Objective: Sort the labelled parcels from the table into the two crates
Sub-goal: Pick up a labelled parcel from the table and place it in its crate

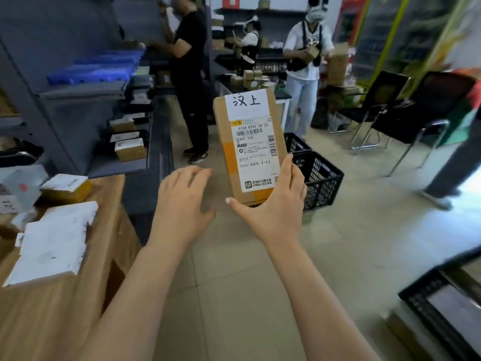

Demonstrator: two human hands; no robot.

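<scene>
A brown cardboard parcel (250, 144) with a white shipping label and a handwritten white tag is held upright in mid-air, its label facing me. My right hand (276, 207) grips its lower end, thumb under the bottom edge and fingers up the right side. My left hand (182, 201) hovers just left of the parcel with relaxed, slightly spread fingers, holding nothing. A black slatted crate (320, 178) stands on the floor behind the parcel. Another black crate (440, 311) sits at the lower right. More labelled parcels (52, 243) lie on the wooden table (52, 321) at left.
Grey shelving (86, 100) with parcels and blue trays runs along the left. Three people stand ahead among stacked boxes. Black chairs (406, 105) stand at the right, where another person's leg (453, 165) crosses the tiled floor.
</scene>
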